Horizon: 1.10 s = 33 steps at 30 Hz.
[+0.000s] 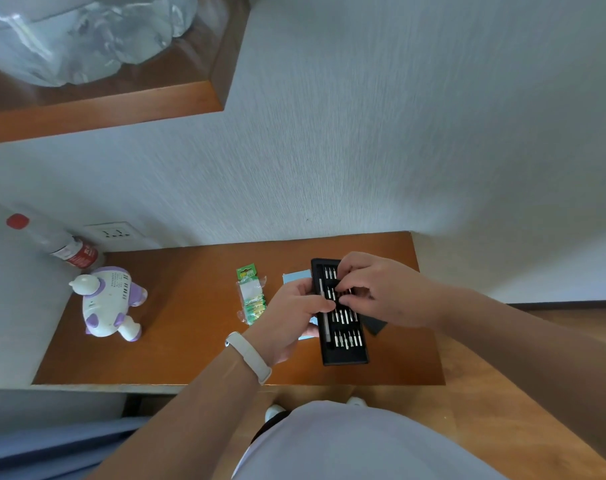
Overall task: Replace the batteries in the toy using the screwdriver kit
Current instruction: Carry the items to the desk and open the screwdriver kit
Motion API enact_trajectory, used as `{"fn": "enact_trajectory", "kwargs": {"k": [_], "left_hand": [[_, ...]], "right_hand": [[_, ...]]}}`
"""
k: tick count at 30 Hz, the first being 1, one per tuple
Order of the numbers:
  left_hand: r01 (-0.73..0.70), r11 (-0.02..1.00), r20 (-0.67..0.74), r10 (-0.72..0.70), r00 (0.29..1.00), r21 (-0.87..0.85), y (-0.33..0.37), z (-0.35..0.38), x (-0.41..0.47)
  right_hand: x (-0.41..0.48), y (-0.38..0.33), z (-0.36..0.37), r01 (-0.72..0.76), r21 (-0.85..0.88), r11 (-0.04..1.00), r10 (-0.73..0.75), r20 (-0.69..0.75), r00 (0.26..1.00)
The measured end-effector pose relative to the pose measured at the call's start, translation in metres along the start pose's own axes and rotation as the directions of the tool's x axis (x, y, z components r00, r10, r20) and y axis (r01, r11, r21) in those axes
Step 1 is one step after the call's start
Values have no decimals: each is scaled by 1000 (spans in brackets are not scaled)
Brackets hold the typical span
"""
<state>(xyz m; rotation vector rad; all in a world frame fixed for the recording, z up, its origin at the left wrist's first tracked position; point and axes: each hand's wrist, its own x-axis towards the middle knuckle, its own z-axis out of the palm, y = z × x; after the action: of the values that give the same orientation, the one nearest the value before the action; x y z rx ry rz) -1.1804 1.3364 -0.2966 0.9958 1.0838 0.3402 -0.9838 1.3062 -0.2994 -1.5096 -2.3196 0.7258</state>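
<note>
Screwdriver kit (343, 327): left hand (291, 318) grips its edge; right hand (381, 289) fingers pinching among bits. Advice: match bit to the toy (109, 303) screw.

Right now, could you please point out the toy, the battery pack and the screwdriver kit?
toy (109, 301): head view, on its white back shell.
battery pack (251, 295): head view, on the clear wrapper's middle.
screwdriver kit (346, 353): head view, on the black tray's near end.

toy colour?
White with purple patches; the toy shows best in the head view.
</note>
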Motion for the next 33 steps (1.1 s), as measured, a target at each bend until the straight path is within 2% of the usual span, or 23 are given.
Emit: {"fn": "enact_trajectory", "kwargs": {"k": [6,11,14,16,19,20,21,23,24,26,30,33], "left_hand": [[5,1000,5,-5,1000,17,2,0,7],[-5,1000,16,4,1000,24,3,-3,9],[-20,1000,26,20,999,15,4,-7,9],[-38,999,34,38,999,7,7,-13,7],[-59,998,27,59,998,5,9,-23,5],[-62,998,16,62,998,7,10,-28,4],[-66,998,8,66,998,7,11,-33,3],[-75,997,2,75,997,3,15,-44,1],[-81,997,4,81,997,-1,17,-49,0],[-87,996,10,87,996,-12,22,-60,-4],[-94,996,25,94,995,4,28,-81,-10],[-101,995,26,101,995,16,31,-96,-14]], "right_hand": [[7,-2,-11,-117,45,992,112,104,988],[9,-2,-10,-132,88,987,127,63,990],[11,-5,-3,-98,95,991,102,-43,994],[15,-11,2,-96,186,978,127,-161,979],[26,-21,9,-162,389,907,293,-306,906],[30,-25,9,-188,511,839,384,-309,870],[35,-29,9,-194,658,728,475,-280,834],[42,-36,12,-140,900,413,603,-155,783],[44,-38,15,-111,958,264,630,-84,772],[48,-42,23,-78,996,48,636,30,771],[61,-53,39,-112,980,-163,653,192,733],[75,-66,48,-72,939,-337,625,281,728]]}}
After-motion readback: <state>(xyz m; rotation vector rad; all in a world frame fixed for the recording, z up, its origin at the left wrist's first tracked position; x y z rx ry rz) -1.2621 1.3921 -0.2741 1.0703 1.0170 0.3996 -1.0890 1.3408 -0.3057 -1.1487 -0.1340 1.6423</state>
